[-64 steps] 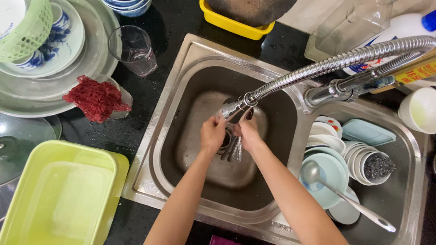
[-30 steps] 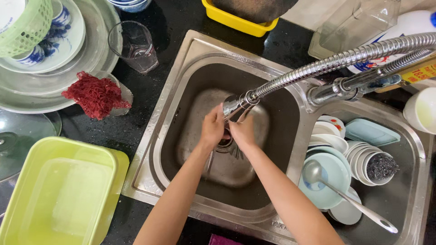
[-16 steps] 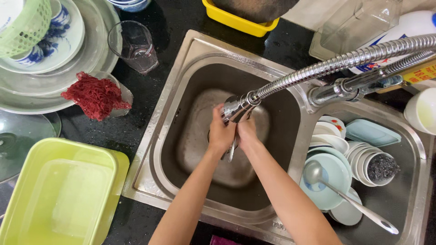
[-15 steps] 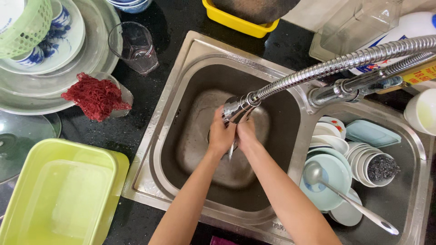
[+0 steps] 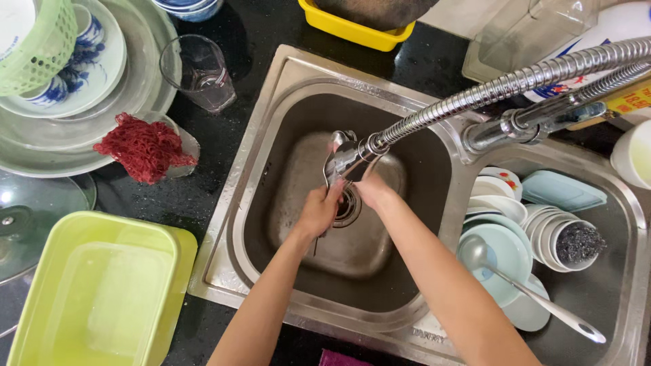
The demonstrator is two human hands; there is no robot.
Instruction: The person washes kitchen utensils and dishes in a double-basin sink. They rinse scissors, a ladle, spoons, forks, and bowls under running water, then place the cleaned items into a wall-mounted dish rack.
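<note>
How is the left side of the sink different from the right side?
The left basin holds almost no dishes; the right basin is crowded with stacked bowls, plates and a ladle. The left hand and right hand work in the left basin under the faucet head; no hand is in the right basin. Both basins are shiny steel.

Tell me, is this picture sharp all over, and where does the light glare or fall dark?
Head view: mostly sharp; the left hand and right hand look slightly soft under the faucet head. Bright glints run along the coiled metal hose and the sink rim. The basin's far wall lies in shadow, and the black counter reads very dark.
</note>
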